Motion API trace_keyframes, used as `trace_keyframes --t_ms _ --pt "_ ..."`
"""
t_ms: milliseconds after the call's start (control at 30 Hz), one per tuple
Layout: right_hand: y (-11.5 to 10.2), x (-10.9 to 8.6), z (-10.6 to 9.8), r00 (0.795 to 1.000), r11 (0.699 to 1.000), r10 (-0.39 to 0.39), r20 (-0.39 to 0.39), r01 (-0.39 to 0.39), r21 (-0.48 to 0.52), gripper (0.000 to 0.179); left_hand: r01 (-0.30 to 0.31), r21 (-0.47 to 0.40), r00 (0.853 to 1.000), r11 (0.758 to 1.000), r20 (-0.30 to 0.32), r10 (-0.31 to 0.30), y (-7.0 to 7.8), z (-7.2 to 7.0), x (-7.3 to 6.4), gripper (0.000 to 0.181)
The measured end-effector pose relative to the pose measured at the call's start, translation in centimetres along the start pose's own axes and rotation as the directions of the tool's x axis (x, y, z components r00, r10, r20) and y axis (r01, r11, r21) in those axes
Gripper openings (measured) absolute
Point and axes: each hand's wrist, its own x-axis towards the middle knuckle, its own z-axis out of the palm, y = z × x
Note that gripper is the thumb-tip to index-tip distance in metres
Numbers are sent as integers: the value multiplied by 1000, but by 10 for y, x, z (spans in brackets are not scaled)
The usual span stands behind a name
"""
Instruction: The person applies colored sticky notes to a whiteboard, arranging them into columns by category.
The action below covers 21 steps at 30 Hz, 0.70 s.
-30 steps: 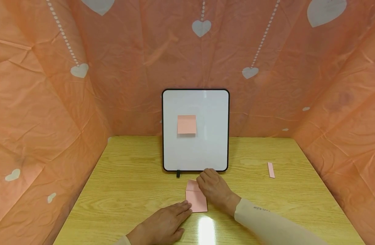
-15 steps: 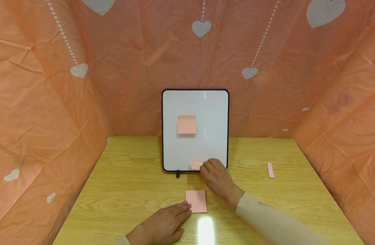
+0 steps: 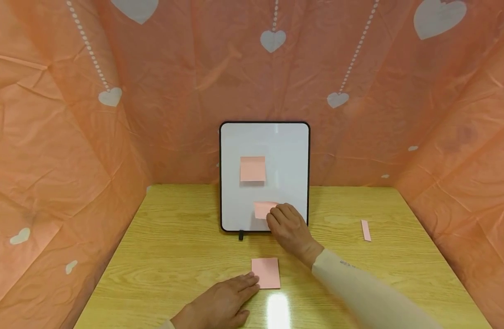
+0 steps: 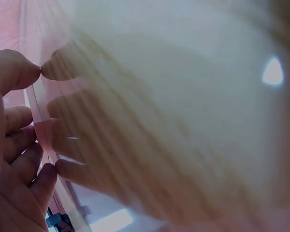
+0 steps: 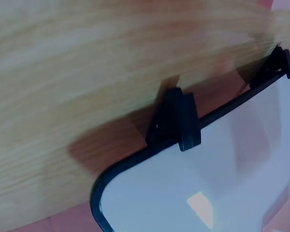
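My right hand pinches a pink sticky note by its right side, in front of the lower part of the whiteboard. Its fingers hide that side of the note. Flat on the table lies a pink sticky note pad; the fingertips of my left hand rest on its left edge, fingers nearly straight. Another sticky note is stuck on the board, left of the middle. In the right wrist view a corner of pink paper shows over the board's surface.
The black-framed board stands upright on black feet at the back of the wooden table. A narrow pink strip lies at the right. Orange cloth with white hearts closes off the back and sides.
My right hand has pulled the top note off the pad and carried it up and away to the board's lower part. The left hand has stayed at the pad.
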Motion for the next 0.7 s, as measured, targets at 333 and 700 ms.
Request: trace_keyframes --t_ms 333,700 --pt "9 12 22 998 998 -34 -51 31 -53 28 -24 22 1000 999 -16 24 -2 3 0 58" --pt "8 21 40 999 998 -43 -29 41 -38 28 -34 6 999 999 -1 34 -6 3 -1 56"
